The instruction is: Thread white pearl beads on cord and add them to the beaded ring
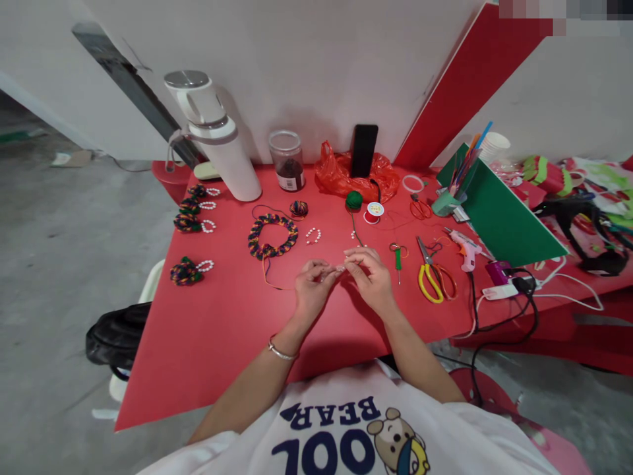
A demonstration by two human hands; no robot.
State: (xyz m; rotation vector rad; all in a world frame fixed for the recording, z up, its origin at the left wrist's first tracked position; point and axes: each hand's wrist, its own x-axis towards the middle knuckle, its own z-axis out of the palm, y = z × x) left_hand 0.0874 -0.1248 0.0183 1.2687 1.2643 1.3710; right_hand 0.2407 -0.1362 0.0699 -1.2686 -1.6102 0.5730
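My left hand and my right hand meet above the red table, with fingers pinched. Between them is a short string of small pale beads, partly hidden by the fingers. Just beyond lie a loop of white beads and a ball of green yarn, whose strand runs toward my right hand. To the left rests a braided ring of multicoloured yarn with loose tails. A green-handled crochet hook lies to the right of my right hand.
Yellow-and-orange-handled scissors, a glue gun and a power strip with cables are at right. A thread spool, phone, jar and tall white flask stand behind. Several yarn bundles with bead loops line the left edge.
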